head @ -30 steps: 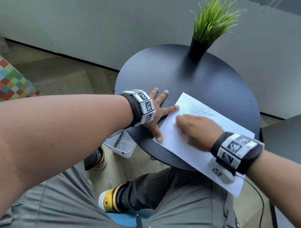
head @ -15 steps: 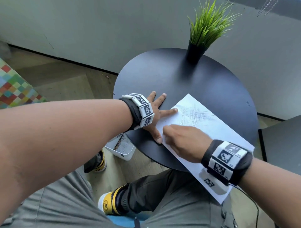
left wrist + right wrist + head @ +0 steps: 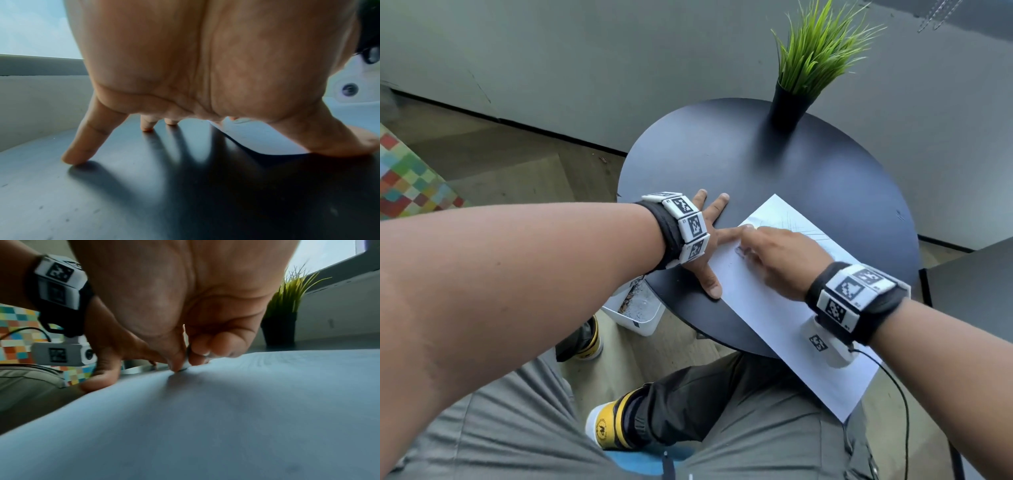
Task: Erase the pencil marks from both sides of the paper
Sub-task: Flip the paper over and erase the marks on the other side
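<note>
A white sheet of paper [image 3: 767, 308] lies on the round black table [image 3: 756, 164], its near corner hanging over my lap. Faint pencil marks [image 3: 804, 228] show near its far corner. My left hand [image 3: 709, 243] is spread flat, with the thumb and index finger pressing the paper's left edge and the other fingers on the table. In the left wrist view that hand [image 3: 185, 105] stands on straight fingers. My right hand [image 3: 763, 250] pinches a small white eraser [image 3: 186, 365] between thumb and fingers and presses it onto the paper [image 3: 205, 418] beside the left index finger.
A potted grass plant [image 3: 801, 75] stands at the table's far edge. On the floor under the table's left side sits a white bin [image 3: 637, 308]. A second dark table [image 3: 969, 274] is at the right, and a checkered coloured surface [image 3: 407, 178] at the far left.
My right hand slid with the eraser from near the marks towards my left thumb, then up beside the left index finger. The left hand kept its place on the paper's edge.
</note>
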`<state>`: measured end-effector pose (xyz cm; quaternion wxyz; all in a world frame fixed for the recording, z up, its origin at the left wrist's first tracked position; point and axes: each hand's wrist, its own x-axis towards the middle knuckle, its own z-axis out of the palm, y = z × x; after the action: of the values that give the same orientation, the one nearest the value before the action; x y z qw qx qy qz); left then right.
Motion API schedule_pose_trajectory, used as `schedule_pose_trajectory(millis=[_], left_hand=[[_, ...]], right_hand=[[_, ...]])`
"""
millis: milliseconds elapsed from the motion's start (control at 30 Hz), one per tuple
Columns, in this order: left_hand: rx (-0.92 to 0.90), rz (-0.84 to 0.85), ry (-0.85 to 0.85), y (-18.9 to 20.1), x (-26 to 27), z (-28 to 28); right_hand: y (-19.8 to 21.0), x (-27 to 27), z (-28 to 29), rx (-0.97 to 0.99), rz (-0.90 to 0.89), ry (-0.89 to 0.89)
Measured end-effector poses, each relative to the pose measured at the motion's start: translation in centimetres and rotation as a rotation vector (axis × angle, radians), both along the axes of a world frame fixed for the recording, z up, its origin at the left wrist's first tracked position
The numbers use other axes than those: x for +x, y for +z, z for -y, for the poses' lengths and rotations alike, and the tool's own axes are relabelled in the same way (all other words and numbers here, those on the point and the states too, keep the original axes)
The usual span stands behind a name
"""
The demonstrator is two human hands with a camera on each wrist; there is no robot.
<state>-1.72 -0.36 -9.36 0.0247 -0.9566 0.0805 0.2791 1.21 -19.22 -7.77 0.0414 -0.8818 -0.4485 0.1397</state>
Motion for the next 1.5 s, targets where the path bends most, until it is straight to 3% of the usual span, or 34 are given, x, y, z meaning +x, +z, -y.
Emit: schedule_pose_trajectory(millis=[133, 267, 433, 567, 733, 867, 1033, 1167, 1233, 1333, 1500], left_hand=[[0.022, -0.008, -0.007, 0.3, -0.1, 0.1], [0.000, 0.013, -0.008, -0.1, 0.0, -0.1], [0.034, 0.004, -0.015, 0.2, 0.0, 0.2], [-0.003, 0.008, -0.016, -0.2, 0.1, -0.3], [0.043, -0.009, -0.004, 0.2, -0.1, 0.2], [0.012, 0.014, -0.006, -0.2, 0.1, 0.0], [0.041, 0.004, -0.001, 0.1, -0.1, 0.2], [0.016, 0.006, -0.002, 0.0, 0.0, 0.0], [0.033, 0.003, -0.007, 0.0, -0.1, 0.1], [0.049, 0.017, -0.017, 0.0, 0.0, 0.2], [0.031, 0.012, -0.008, -0.3, 0.1, 0.1]], right_hand=[[-0.5, -2.5, -0.4, -0.058, -0.142, 0.212], [-0.1, 0.3, -0.6, -0.010, -0.003, -0.004], [-0.1, -2.6, -0.4, -0.042, -0.159, 0.245], [0.1, -0.3, -0.9, -0.027, -0.010, 0.028], [0.5, -2.4, -0.2, -0.135, -0.222, 0.228], [0.5, -0.9, 0.0, -0.066, -0.071, 0.051], [0.8, -2.7, 0.5, -0.171, -0.220, 0.275], [0.5, -1.3, 0.3, -0.086, -0.061, 0.066], [0.2, -2.2, 0.4, -0.070, -0.059, 0.121], [0.8, -3.5, 0.4, -0.140, -0.213, 0.245], [0.1, -1.8, 0.1, -0.063, -0.022, 0.013]])
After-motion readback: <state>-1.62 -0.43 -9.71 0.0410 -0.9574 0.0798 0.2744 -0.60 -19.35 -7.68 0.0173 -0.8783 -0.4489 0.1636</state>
